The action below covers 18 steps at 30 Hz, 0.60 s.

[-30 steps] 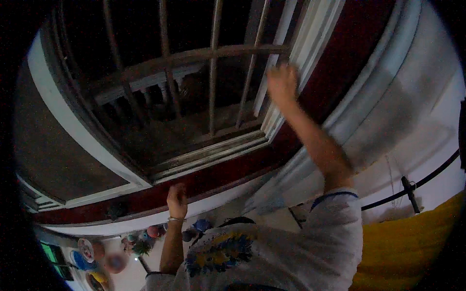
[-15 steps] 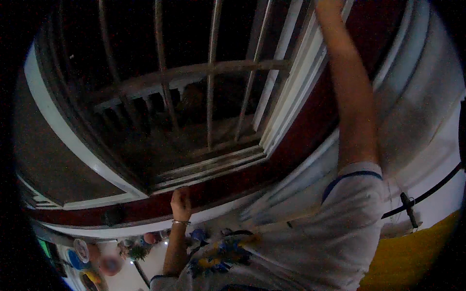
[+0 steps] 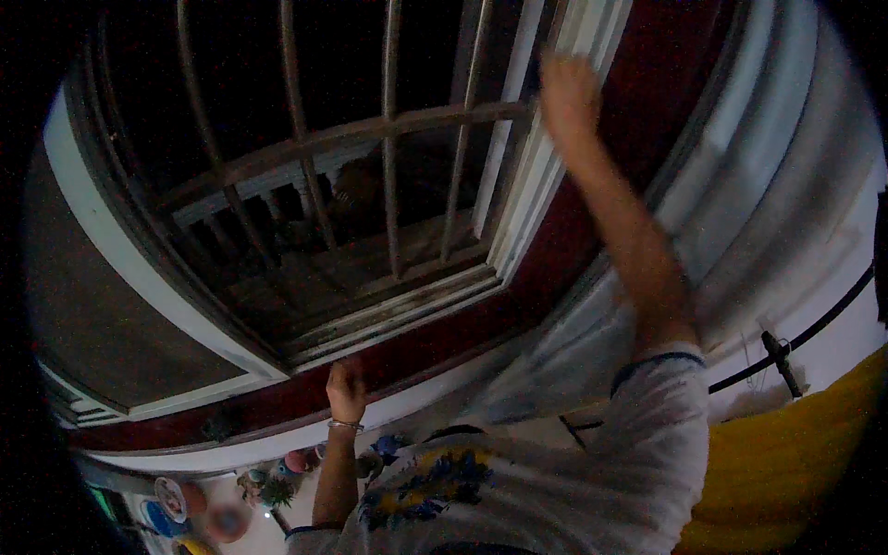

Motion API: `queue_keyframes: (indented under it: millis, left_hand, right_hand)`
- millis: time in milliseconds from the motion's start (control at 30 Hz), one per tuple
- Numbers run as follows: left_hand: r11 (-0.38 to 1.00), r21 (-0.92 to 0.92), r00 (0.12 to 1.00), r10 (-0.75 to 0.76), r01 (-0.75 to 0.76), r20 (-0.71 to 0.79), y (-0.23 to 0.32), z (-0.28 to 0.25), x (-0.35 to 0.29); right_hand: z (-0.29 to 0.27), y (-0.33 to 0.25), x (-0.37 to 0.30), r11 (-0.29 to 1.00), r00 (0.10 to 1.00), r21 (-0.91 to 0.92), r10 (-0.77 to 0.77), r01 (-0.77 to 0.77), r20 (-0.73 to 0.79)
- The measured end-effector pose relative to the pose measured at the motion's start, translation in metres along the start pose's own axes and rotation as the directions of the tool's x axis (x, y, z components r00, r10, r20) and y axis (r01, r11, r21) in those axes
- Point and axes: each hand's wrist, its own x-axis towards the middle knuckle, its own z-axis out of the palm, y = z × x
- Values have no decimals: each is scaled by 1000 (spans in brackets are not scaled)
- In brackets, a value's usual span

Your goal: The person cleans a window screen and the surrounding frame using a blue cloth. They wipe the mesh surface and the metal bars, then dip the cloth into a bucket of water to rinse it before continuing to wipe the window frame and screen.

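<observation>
At the lower middle, my left hand (image 3: 347, 390) rests against the dark red window sill (image 3: 416, 350), its fingers curled in and wearing a bracelet at the wrist. Whatever those fingers might hold is hidden. My right hand (image 3: 569, 92) is raised at the white window frame (image 3: 527, 190), on the right side of the opening. Its fingers are bent in and slightly blurred; I cannot see what, if anything, is inside them. Behind the frame stand upright metal bars (image 3: 389, 176) joined by a crossbar (image 3: 333, 136).
A white-framed sliding panel (image 3: 139, 277) fills the left side. Grey curtain (image 3: 731, 213) hangs at the right, above yellow cloth (image 3: 786, 462). Below the sill are potted plants (image 3: 277, 490) and round pots (image 3: 227, 523). Beyond the bars is a pale balustrade (image 3: 287, 190).
My right hand has come down and to the left along the side of the window frame, the elbow bending. My left hand stays at the sill. The view has shifted slightly.
</observation>
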Motion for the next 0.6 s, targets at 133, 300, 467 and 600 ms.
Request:
queue_keyframes:
  millis: [133,300,467,600]
  left_hand:
    - [996,18,989,-82,85,-127,16,-3,6]
    - [991,-114,995,-73,65,-65,27,26,24]
    - [993,-5,993,-114,114,-38,21,20,4]
    - [1000,-17,1000,-4,4,-1,15,29,8]
  right_hand:
    - [-59,23,160,267,845,859,448,-437,291]
    - [3,137,206,887,563,-433,-278,-160,-778]
    - [66,15,79,973,807,6,196,-232,-557]
    - [37,-63,-126,910,996,-410,-19,55,92]
